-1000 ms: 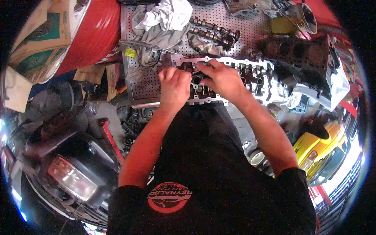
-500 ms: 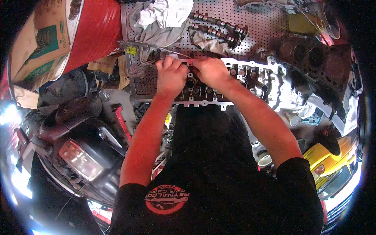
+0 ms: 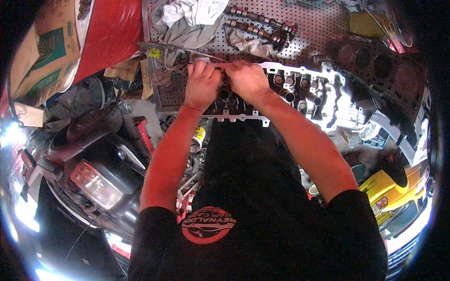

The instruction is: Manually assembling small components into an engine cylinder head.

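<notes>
A metal cylinder head (image 3: 264,119) lies lengthwise in front of me, its valve openings and bores facing up. My left hand (image 3: 203,85) rests over its left end, fingers bent and closed at the far edge. Right beside it, my right hand (image 3: 247,83) is closed in a pinch over the same far side. The two hands nearly meet there. Whatever is between the fingertips is hidden by the knuckles. A thin metal rod (image 3: 201,55) lies just beyond the left hand.
Two camshafts (image 3: 260,30) and crumpled rags (image 3: 194,11) lie on the perforated metal bench (image 3: 314,28). An engine block (image 3: 398,70) stands at the right. Left are a cardboard box (image 3: 47,47) and a dark car's headlight (image 3: 96,183); a yellow vehicle (image 3: 393,187) is at lower right.
The whole scene sits slightly higher in the picture. Both hands stay at the cylinder head's far left side; the right hand has shifted a little closer to the left one.
</notes>
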`<state>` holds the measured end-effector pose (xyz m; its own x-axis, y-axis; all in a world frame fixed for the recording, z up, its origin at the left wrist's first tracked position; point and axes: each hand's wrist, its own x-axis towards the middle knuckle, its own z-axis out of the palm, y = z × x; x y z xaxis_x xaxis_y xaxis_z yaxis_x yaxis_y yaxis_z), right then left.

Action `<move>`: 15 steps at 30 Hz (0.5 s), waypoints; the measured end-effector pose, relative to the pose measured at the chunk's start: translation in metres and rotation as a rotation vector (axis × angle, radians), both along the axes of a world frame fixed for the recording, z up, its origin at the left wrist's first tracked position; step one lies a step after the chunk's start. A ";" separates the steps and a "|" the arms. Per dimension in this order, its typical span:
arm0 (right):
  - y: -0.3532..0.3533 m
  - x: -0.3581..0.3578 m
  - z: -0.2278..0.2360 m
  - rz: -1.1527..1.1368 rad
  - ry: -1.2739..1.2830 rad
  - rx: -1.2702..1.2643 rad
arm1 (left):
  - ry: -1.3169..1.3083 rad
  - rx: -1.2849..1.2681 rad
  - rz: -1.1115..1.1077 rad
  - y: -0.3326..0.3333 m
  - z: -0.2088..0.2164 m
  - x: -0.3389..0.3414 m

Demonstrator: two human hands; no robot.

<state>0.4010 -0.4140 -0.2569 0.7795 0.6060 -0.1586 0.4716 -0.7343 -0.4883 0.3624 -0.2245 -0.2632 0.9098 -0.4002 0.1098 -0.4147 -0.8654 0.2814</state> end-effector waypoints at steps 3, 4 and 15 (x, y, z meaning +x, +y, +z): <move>0.001 -0.001 0.005 -0.012 -0.152 0.149 | -0.050 -0.012 0.026 0.004 0.001 -0.006; -0.003 -0.003 0.007 -0.033 -0.238 0.257 | -0.049 -0.026 0.024 0.000 0.007 -0.002; 0.005 0.002 0.007 -0.121 0.177 0.145 | 0.110 -0.053 0.064 0.017 0.009 0.002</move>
